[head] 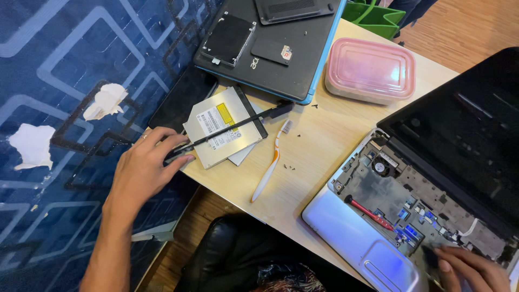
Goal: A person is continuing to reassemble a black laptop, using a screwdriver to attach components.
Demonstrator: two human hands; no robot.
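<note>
Pinching a thin black strip [232,128] at centre left, the left hand [145,168] grips its end over the silver optical drive [224,128]; right hand [469,267], lower right, rests on the opened laptop [378,216], grip unclear.

Brightness: evenly lit indoor light, moderate, no dark corners apart from black surfaces.
Light source: seems overhead and a bit to the right; the lamp itself is out of view.
Glare: a white sheen sits on the lid of the pink plastic box [371,69]; the silver palm rest of the opened laptop [351,232] is washed pale violet.
Shadows: soft and short; a faint one under the left hand [141,167] and beside the toothbrush [268,165].
Focus: the table [319,140] is crisp at centre.
Blur: the right hand [476,270] is slightly smeared at the frame's corner.
Distortion: mild wide-angle stretch toward the edges.
</note>
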